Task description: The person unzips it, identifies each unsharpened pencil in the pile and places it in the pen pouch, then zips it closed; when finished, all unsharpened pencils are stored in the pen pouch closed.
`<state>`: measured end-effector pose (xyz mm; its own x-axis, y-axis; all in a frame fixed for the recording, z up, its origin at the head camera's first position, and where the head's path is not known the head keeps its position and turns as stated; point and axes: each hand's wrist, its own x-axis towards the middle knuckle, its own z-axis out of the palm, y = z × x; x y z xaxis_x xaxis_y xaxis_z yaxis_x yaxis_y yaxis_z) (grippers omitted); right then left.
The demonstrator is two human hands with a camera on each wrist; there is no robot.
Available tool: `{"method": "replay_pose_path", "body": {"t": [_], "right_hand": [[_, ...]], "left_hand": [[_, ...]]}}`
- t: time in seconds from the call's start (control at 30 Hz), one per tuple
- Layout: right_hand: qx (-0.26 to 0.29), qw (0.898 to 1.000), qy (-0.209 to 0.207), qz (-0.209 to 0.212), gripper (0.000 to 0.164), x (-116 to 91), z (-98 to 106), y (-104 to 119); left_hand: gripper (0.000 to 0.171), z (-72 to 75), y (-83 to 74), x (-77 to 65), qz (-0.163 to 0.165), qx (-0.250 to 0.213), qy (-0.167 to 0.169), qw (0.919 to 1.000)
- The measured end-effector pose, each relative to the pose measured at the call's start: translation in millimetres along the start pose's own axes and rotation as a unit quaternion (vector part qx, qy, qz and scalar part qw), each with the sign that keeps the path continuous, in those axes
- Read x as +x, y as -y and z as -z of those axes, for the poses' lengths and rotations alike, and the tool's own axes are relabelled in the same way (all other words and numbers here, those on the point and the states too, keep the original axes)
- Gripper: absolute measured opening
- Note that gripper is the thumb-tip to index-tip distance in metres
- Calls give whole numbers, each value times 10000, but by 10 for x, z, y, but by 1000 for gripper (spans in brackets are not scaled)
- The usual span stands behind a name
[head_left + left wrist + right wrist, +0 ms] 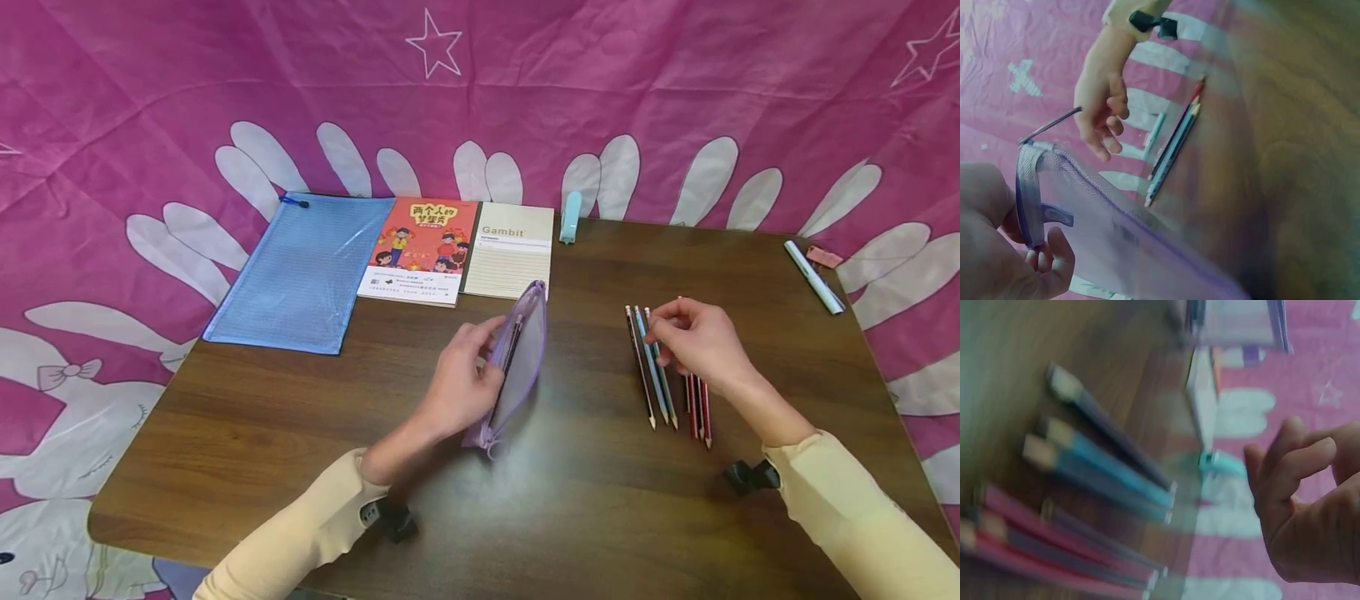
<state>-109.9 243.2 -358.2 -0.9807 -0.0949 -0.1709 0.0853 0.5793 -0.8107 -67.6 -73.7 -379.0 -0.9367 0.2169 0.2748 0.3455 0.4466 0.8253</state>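
My left hand (461,383) grips the near side of a purple mesh pencil pouch (531,354), held upright with its zipped mouth open. A dark pencil (515,340) lies along the inside of that mouth. Its lower part is hidden. Over the table to the right, my right hand (701,342) hovers above pencils with its fingers loosely bent and nothing between them, as the right wrist view shows. Beneath it are a dark pencil (640,367), a light blue pencil (654,371) and a bunch of red and black pencils (699,412), partly covered by the hand.
A blue mesh zip folder (300,275), a red booklet (420,250) and a cream notebook (510,250) lie along the back left. Behind the pouch is a turquoise stapler-like object (570,218). A pale blue pen (813,277) and a pink eraser-like block (825,257) sit near the right edge.
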Motion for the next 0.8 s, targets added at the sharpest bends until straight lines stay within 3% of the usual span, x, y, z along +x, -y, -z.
{"method": "replay_pose_path", "body": {"t": [0.27,0.47,0.8], "right_hand": [[-1351,9908,65,-57,27,147,192,-319],[-1519,9876,257,-288,31,223,221,-426],[-1871,9813,210,-395,37,285,218,-447]], "left_hand": [[62,-43,-3,-30,-79,42,142,9999],[63,-56,-9,-36,-39,62,245,9997],[64,-75,-14,-44,-40,142,311,9994]]}}
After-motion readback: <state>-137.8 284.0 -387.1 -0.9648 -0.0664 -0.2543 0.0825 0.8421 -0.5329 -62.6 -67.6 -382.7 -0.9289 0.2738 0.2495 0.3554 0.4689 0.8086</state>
